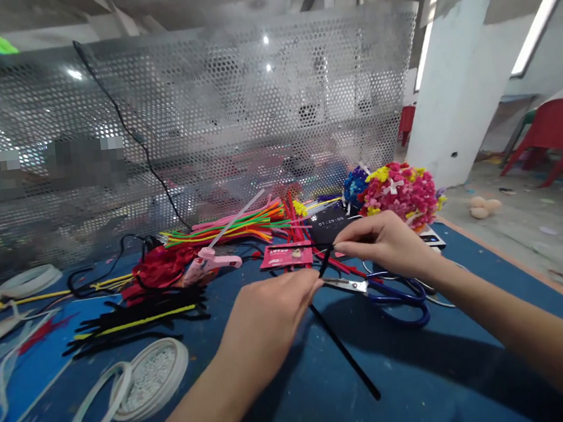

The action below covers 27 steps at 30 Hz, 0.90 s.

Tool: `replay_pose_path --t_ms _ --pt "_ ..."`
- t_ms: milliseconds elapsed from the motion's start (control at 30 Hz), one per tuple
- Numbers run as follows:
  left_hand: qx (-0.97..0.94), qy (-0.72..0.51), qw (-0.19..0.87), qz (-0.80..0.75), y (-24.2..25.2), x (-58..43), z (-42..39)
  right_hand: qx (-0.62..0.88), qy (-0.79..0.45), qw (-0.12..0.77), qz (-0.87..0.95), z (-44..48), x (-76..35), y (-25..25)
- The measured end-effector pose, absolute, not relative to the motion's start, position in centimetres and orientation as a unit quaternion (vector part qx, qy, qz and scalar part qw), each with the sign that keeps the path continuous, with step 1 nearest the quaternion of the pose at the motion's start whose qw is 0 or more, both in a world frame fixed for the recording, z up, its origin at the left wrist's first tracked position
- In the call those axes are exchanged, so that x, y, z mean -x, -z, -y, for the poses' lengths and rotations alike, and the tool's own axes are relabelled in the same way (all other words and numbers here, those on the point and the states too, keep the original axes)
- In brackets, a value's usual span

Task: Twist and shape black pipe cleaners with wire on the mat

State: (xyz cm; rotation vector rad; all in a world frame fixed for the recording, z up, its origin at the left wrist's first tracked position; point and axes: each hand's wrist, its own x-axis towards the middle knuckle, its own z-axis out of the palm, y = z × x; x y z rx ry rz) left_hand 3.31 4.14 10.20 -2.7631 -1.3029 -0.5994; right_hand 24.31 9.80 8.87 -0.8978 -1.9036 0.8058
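Observation:
A black pipe cleaner [345, 350] runs between my two hands above the blue table. My left hand [273, 319] is closed, pinching it near a bend, and its long tail slants down to the right. With thumb and fingertips, my right hand [383, 244] pinches the upper part of the same pipe cleaner, where a thin end points left. Just beneath my hands lie scissors [399, 299] with blue handles, blades toward my left hand. Behind my fingers sits a pink packet [286, 255]. Part of the pipe cleaner is hidden by my left fingers.
A pink glue gun [209, 264] stands left of centre, before a bundle of coloured pipe cleaners [233, 226]. More black pipe cleaners [137, 320] and a round container of beads [153, 379] lie left. A pink flower bouquet [400, 195] and a timer [330, 222] are behind.

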Motion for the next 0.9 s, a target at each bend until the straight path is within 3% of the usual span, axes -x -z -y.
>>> replay_pose_path --t_ms 133,200,300,400,467,567,667,767,900 --pt "0.881 0.214 0.112 0.406 -10.5 -1.7 -5.5 0.307 -0.392 0.280 0.821 -9.6 -24.7 -9.0" --pt "0.908 0.192 0.082 0.364 -10.0 -1.4 -6.5 0.280 -0.478 0.229 0.801 -9.7 -24.9 -9.0" --pt "0.935 0.157 0.024 0.317 -9.2 -1.9 -7.1 0.300 -0.534 0.321 0.722 -10.1 -24.9 -8.6" --pt "0.929 0.166 0.068 0.324 -9.2 -2.4 -6.3 0.361 -0.460 0.436 0.684 -10.4 -24.5 -8.4" --pt "0.916 0.184 0.123 0.335 -9.8 -2.1 -5.8 0.379 -0.377 0.434 0.725 -10.3 -24.3 -8.5" --pt "0.902 0.201 0.160 0.348 -10.6 -1.1 -5.9 0.320 -0.335 0.332 0.822 -9.5 -24.3 -9.0" --pt "0.902 0.208 0.082 0.368 -10.5 -0.6 -6.9 0.240 -0.432 0.272 0.826 -9.1 -24.3 -9.0" --pt "0.908 0.199 -0.075 0.362 -9.9 -1.4 -7.3 0.242 -0.516 0.385 0.726 -9.4 -24.1 -8.5" --pt "0.886 0.202 -0.213 0.358 -10.2 -2.6 -6.2 0.296 -0.474 0.513 0.652 -10.0 -23.7 -8.1"
